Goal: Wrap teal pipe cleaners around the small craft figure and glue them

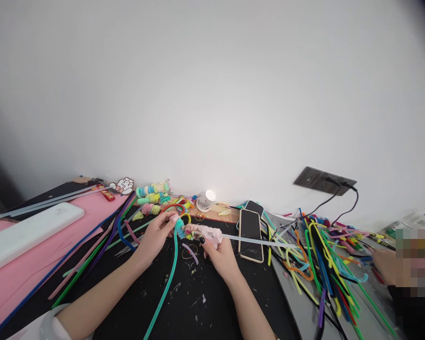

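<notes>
My right hand (217, 250) is wrapped round a pink glue gun (205, 232) with a clear glue stick (255, 242) sticking out to the right. Its nozzle points left at a small coiled teal pipe-cleaner piece (179, 227), pinched in my left hand (159, 231). A long teal pipe cleaner (165, 288) trails from that piece down across the black mat (134, 302) toward me.
Two phones (250, 226) lie right of the glue gun. A heap of coloured pipe cleaners (322, 264) covers the right side, where another person's hand (384, 264) reaches in. A pink sheet (31, 269), a white case (24, 233) and finished coiled pieces (152, 191) sit at left. Wall socket (324, 180) with cables.
</notes>
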`<state>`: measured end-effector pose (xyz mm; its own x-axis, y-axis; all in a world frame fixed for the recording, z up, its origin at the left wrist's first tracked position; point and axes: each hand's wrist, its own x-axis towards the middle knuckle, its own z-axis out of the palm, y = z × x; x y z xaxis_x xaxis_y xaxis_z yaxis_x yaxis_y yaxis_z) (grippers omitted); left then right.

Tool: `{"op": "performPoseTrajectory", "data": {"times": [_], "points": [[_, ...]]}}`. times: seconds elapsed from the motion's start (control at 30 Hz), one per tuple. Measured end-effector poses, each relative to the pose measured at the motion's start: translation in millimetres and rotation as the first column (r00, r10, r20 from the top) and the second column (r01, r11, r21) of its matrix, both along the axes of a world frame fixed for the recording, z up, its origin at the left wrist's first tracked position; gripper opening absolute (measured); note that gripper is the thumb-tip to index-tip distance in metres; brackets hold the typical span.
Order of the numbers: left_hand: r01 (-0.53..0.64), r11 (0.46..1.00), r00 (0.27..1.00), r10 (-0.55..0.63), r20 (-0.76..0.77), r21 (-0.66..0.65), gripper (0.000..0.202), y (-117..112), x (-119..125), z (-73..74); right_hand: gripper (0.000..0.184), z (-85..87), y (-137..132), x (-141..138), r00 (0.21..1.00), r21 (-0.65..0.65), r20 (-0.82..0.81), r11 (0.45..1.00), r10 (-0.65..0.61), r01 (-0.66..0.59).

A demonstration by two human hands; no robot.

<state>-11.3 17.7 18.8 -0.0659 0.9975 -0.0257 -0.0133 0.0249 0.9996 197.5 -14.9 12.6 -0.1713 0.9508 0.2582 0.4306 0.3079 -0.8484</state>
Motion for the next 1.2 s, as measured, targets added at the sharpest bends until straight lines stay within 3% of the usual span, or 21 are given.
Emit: {"op": "performPoseTrajectory", "data": {"times": [0.57, 0.87, 1.2], "points": [[0.016, 0.999, 1.0, -0.015, -0.016, 0.028, 0.055, -0.3, -1.0, -0.9, 0.036, -0.8, 1.5, 1.6, 0.997, -0.078, -0.034, 0.995, -0.064, 0.061], [0.012, 1.0, 1.0, -0.012, -0.001, 0.007, 0.059, 1.5, -0.9, -1.6, 0.03, -1.5, -0.6, 0.1, 0.997, -0.06, -0.079, 0.998, -0.007, 0.002], [0.02, 1.0, 1.0, -0.02, -0.01, 0.008, 0.055, -0.6, -1.8, -1.7, 0.036, -3.7, 0.7, 1.4, 0.998, -0.048, -0.062, 0.999, -0.007, 0.004]]}}
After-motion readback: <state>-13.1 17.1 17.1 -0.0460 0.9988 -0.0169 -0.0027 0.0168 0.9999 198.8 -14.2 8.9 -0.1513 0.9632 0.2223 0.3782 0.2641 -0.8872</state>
